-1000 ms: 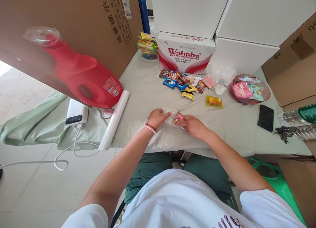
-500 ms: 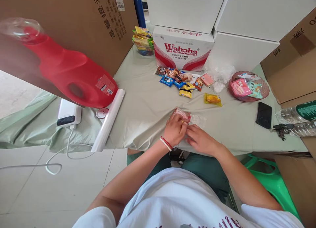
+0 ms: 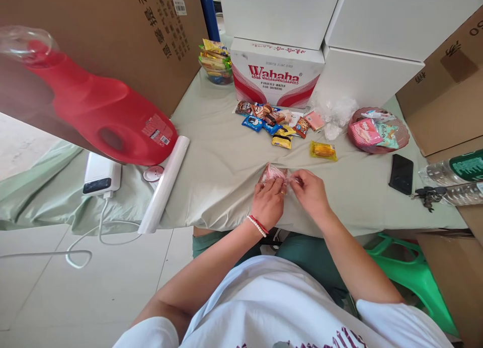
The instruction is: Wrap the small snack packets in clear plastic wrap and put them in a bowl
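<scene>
A small reddish-pink packet (image 3: 267, 172) lies on the cloth-covered table in front of me, with clear plastic film folded partly over it. My left hand (image 3: 268, 202), wearing a red cord and a white bead bracelet, holds the packet down, fingers across its top and thumb at its left side. To the right of it, my right hand (image 3: 309, 191) is closed in a pinch on the edge of the clear plastic film (image 3: 291, 179). The packet's near part is hidden under my left fingers. A yellow-wrapped snack (image 3: 323, 151) lies farther back, right of both hands.
Several wrapped snacks (image 3: 272, 122) are piled before a Wahaba-style water carton (image 3: 277, 79). Crumpled clear plastic (image 3: 334, 114) and a pink bowl (image 3: 377, 144) stand right, a phone (image 3: 401, 174) nearer. Leftward are a film roll (image 3: 165, 184), power bank (image 3: 101, 174) and large red bottle (image 3: 113, 116).
My right hand has moved up and taken the clear film's edge, bringing it leftward over the packet. My left fingers have stretched out across the packet.
</scene>
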`<state>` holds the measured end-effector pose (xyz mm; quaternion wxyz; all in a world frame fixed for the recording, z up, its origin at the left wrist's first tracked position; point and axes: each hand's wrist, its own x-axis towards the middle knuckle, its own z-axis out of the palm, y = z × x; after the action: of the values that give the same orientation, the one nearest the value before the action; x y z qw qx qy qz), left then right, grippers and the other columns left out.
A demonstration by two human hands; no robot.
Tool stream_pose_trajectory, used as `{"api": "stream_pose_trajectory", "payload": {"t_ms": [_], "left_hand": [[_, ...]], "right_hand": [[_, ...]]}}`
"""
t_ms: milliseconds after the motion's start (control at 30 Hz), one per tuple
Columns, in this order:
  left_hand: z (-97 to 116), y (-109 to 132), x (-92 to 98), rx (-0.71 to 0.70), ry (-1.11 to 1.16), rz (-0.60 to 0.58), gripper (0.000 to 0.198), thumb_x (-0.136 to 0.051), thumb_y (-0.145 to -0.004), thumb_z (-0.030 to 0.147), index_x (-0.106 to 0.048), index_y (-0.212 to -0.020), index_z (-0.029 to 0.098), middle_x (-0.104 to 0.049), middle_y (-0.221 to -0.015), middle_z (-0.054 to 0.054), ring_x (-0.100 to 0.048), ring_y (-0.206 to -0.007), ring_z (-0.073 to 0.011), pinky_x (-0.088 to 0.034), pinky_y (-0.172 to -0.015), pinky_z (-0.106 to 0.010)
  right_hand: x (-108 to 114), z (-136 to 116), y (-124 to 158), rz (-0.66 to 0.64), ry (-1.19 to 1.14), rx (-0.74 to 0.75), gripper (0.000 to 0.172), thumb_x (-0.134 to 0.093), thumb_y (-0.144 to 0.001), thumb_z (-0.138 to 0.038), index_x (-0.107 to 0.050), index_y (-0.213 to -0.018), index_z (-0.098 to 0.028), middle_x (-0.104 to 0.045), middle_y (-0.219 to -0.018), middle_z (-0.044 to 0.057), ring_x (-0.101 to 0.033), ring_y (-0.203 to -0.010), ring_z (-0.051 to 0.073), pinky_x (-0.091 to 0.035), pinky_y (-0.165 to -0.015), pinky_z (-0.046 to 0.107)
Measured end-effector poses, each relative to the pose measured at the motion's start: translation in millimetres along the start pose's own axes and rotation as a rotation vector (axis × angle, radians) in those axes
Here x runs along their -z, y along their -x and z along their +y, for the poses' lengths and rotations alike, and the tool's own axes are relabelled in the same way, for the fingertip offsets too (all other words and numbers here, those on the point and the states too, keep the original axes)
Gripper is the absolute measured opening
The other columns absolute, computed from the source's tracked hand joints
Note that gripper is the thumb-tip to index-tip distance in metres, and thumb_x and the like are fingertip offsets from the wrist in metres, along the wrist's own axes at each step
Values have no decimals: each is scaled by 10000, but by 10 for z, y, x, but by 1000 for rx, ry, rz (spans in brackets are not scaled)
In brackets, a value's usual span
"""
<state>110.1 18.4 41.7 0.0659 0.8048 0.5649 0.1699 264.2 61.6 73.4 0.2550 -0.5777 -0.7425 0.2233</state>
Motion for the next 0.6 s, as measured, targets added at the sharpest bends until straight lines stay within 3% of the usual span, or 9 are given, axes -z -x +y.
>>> {"api": "stream_pose_trajectory", "payload": {"t_ms": [167,233,333,400,467,600], "left_hand": [[-36,185,43,-48,-19,23,333,-546,-899,126,-740,-1168,112,-678,-1378,-200,-545,-1391,-329,-335,-1195,-518],[-125,359,136,-71,-9,32,293,-557,-878,125,-751,-1095,148,-706,-1338,-171,-530,-1410,-340,-201,-1265,-584],[-386,641,252,-52,-12,108,318,-518,-911,100,-727,-1133,191,-747,-1280,-104,-606,-1330,-296,-112,-1285,-601],[-601,775,265,-17,-77,193,242,-549,-926,138,-723,-1086,189,-764,-1232,-103,-612,-1315,-333,-151,-1262,-620],[-788,843,226,21,-125,272,209,-584,-916,155,-713,-1077,191,-777,-1180,-103,-615,-1303,-359,-202,-1238,-625],[-959,851,96,-30,-145,342,280,-605,-882,134,-680,-1148,180,-768,-1184,-123,-670,-1220,-324,-371,-1162,-519]], "right_hand": [[-334,-426,-374,-179,255,9,183,-503,-1010,-178,-675,-1071,-185,-658,-1077,104,-633,-919,230,-491,-839,336],[-450,-507,-376,-190,324,70,206,-540,-1034,-278,-656,-1155,-158,-630,-1149,138,-606,-1021,262,-491,-909,370],[-561,-560,-274,-122,404,164,504,-667,-968,-499,-612,-1262,-92,-595,-1201,190,-520,-1166,331,-456,-1017,458],[-614,-579,-215,-88,446,179,630,-731,-918,-528,-582,-1318,-64,-586,-1198,198,-501,-1152,335,-444,-1024,483],[-657,-587,-196,-57,478,172,644,-763,-906,-468,-559,-1361,-61,-585,-1193,190,-500,-1122,324,-452,-1003,478],[-615,-471,-228,-7,457,137,334,-601,-995,-245,-607,-1308,-128,-617,-1165,160,-526,-1079,299,-488,-927,440]]}}
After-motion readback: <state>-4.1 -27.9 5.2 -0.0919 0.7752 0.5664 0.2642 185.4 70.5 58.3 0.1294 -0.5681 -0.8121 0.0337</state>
